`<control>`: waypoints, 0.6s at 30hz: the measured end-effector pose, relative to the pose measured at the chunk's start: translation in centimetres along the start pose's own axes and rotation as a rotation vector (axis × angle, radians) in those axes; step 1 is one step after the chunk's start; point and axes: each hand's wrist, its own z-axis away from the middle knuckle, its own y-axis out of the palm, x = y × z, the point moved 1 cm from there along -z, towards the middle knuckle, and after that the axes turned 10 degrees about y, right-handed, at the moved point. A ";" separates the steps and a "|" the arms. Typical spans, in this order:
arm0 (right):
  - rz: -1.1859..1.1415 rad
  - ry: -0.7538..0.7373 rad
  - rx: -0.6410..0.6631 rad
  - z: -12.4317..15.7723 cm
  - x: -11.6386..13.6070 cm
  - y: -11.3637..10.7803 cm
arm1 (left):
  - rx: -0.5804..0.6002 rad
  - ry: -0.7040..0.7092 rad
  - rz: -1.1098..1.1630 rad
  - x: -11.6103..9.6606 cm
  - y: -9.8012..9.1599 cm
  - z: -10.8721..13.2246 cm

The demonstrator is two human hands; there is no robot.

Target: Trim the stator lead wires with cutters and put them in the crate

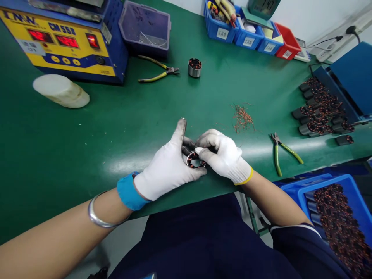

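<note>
Both my hands wear white gloves with darkened fingertips. A motor stator [189,163], a metal ring with copper windings inside, rests in the grip of my left hand [170,161] close to the table's front edge. The left fingers curl behind it and the thumb points up and away. My right hand [219,153] bends over the stator's top rim, thumb and fingers pinched together at its edge. Whatever lies between those fingertips is too small to make out. Green-handled cutters [277,144] lie to the right of my right hand, beyond a small heap of copper wire clippings [243,118].
Another stator [194,68] stands farther back beside yellow-handled cutters [162,71]. At the left are a yellow-and-blue machine [66,42] and a white cylinder [61,91]. Many stators [319,106] sit at the right; a blue bin [348,186] holds more. Labelled boxes [247,38] line the back.
</note>
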 end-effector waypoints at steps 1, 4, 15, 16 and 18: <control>-0.022 0.018 -0.034 0.1 -0.6 -0.2 | 0.010 -0.005 -0.007 -0.1 0.0 0.0; -0.059 0.124 -0.153 0.7 -2.5 -1.3 | 0.035 -0.017 -0.026 -0.4 -0.2 -0.2; 0.078 0.093 0.029 0.4 0.6 -0.5 | 0.066 0.018 -0.010 -0.4 -0.5 -0.2; 0.085 0.078 0.030 0.5 0.5 -0.3 | 0.079 0.017 -0.029 -0.6 -0.6 -0.2; 0.120 0.089 0.006 1.0 -0.4 -0.3 | 0.110 0.016 -0.069 -1.0 -0.9 -0.3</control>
